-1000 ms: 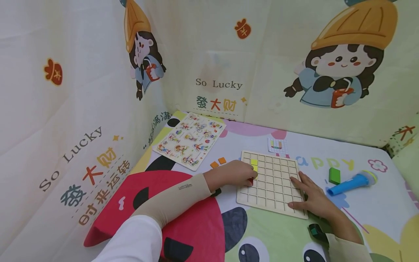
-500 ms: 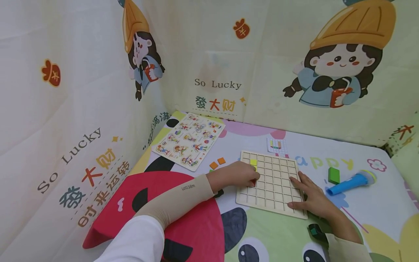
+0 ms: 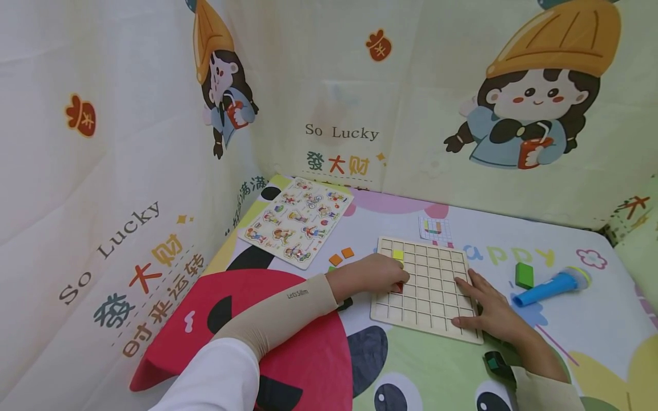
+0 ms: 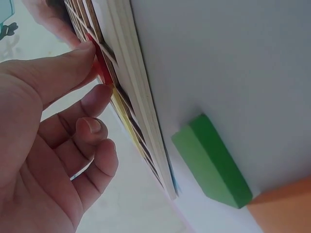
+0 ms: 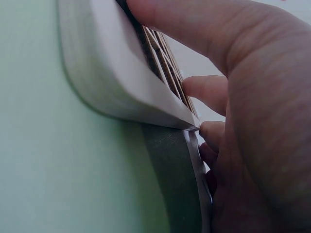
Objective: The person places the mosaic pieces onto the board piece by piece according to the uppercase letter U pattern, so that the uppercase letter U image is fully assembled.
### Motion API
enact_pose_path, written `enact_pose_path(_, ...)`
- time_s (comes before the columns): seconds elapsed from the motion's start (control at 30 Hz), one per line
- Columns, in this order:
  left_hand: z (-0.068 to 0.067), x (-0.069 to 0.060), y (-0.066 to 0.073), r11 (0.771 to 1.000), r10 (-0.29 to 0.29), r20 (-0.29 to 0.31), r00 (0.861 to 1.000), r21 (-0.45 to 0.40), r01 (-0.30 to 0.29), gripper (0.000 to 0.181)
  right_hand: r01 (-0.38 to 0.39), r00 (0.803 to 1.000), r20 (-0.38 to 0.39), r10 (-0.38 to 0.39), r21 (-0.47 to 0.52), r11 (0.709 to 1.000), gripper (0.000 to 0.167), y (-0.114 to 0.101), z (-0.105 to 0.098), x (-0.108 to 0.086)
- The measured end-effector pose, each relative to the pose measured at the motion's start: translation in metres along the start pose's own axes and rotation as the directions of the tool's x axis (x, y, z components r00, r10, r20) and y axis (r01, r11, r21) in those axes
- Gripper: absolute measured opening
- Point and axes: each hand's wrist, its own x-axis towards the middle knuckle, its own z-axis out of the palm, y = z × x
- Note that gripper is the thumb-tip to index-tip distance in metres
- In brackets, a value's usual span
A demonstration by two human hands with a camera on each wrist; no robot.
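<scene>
Just right of centre in the head view, our left hand (image 3: 371,274) pinches the red block (image 3: 398,288) at its fingertips, on the board's (image 3: 426,302) left side; our right hand (image 3: 490,311), fingers spread, rests farther off, on the right edge.

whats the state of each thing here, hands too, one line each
Grid board, flat, most visible cells unfilled
Left hand, thumb and forefinger pinching red tile
Red tile, at the board, seating unclear
Yellow tile, on the board
Right hand, fingers on the board's right side
Orange tiles, loose off the board
Green tile, loose near the orange ones
Toy microphone, lying down
Green block, resting beside the microphone
Picture board, lying flat
Grid card, lying flat
</scene>
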Motion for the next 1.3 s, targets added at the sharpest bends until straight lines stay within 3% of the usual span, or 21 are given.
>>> enact_pose_path(0.4,-0.004,-0.001,0.003,1.0,0.0,0.008,1.0,-0.001,0.0,0.009,0.006,1.0,-0.004,-0.006,-0.007,1.0,0.102,0.0,-0.001,0.0)
enact_pose_path(0.83,0.001,0.0,-0.001,1.0,0.02,-0.019,1.0,-0.016,-0.021,0.009,-0.003,1.0,0.007,0.003,-0.007,1.0,0.103,-0.001,-0.001,0.0)
enact_pose_path(1.1,0.007,-0.015,-0.017,0.993,-0.023,-0.061,0.998,-0.114,0.016,0.015,-0.002,1.0,0.008,0.002,-0.011,1.0,0.104,-0.001,0.0,0.001)
enact_pose_path(1.3,0.007,-0.031,-0.029,0.992,-0.052,-0.064,0.997,-0.116,0.045,0.02,0.009,1.0,0.004,-0.009,-0.002,1.0,0.103,-0.001,-0.002,-0.001)
